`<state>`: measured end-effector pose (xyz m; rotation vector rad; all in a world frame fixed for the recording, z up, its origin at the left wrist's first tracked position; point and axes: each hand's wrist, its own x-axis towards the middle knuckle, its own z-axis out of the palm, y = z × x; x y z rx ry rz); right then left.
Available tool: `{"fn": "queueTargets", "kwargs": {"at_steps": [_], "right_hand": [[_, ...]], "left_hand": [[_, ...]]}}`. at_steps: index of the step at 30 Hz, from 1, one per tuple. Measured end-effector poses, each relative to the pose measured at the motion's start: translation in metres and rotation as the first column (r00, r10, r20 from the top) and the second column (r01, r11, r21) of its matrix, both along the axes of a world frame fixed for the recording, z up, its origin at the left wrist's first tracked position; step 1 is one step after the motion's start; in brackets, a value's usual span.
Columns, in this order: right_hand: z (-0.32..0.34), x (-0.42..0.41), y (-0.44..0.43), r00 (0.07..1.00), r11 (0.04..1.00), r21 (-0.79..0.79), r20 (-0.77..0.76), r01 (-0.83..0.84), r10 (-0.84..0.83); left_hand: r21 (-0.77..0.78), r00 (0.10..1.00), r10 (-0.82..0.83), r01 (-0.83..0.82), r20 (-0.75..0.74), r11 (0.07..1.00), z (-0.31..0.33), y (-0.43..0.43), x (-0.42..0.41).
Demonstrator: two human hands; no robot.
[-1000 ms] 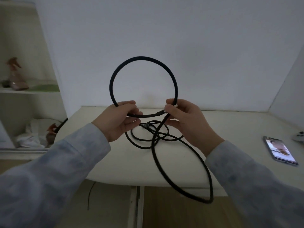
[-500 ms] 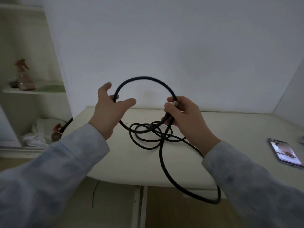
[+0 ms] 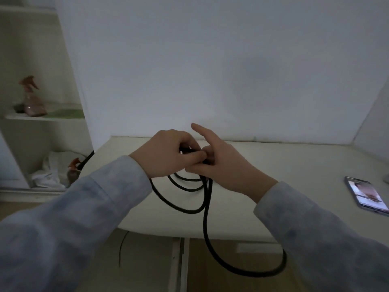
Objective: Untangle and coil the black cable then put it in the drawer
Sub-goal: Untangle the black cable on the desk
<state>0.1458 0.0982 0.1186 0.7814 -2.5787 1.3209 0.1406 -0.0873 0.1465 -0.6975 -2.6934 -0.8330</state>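
Lowered from its raised loop, the black cable (image 3: 207,228) was gripped by left hand (image 3: 166,157) and right hand (image 3: 223,165) over the table (image 3: 294,165), near its front edge; judged light, springy, best held at gathered turns

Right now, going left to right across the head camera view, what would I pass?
Spray bottle on the upper shelf → left hand → right hand → phone. Both hands hold the black cable.
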Motion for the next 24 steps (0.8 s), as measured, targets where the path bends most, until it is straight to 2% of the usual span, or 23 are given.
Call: {"fn": "queueTargets", "kwargs": {"at_steps": [3, 6, 11, 15, 18, 21, 24], "right_hand": [[-0.001, -0.001, 0.000, 0.999, 0.999, 0.017, -0.006, 0.048, -0.048], [0.002, -0.005, 0.001, 0.996, 0.997, 0.014, 0.045, 0.079, -0.080], [0.000, -0.003, 0.010, 0.971, 0.998, -0.050, 0.236, 0.032, -0.019], [-0.006, -0.003, 0.012, 0.970, 0.972, -0.235, 0.235, -0.014, 0.070], [-0.007, -0.006, 0.008, 0.982, 0.982, -0.183, 0.187, 0.045, -0.010], [-0.007, -0.009, 0.005, 0.992, 0.996, -0.012, 0.097, 0.086, -0.084], [-0.005, -0.006, 0.001, 0.996, 0.986, 0.136, 0.000, 0.092, -0.093]], "left_hand": [[0.051, 0.997, -0.029, 0.026, 0.067, 0.998, -0.002, -0.004, -0.005], [0.147, 0.999, -0.034, 0.028, 0.033, 0.989, -0.003, -0.004, -0.005], [0.357, 1.000, 0.000, 0.008, -0.023, 0.934, 0.000, -0.006, -0.003], [0.473, 0.995, 0.011, -0.057, 0.100, 0.879, 0.000, -0.013, -0.006], [0.407, 0.988, 0.019, -0.079, 0.150, 0.910, -0.002, -0.016, -0.009], [0.260, 0.997, 0.051, -0.063, 0.054, 0.964, -0.005, -0.019, -0.011], [0.084, 0.999, -0.040, 0.042, -0.030, 0.996, -0.006, -0.016, -0.005]]}}
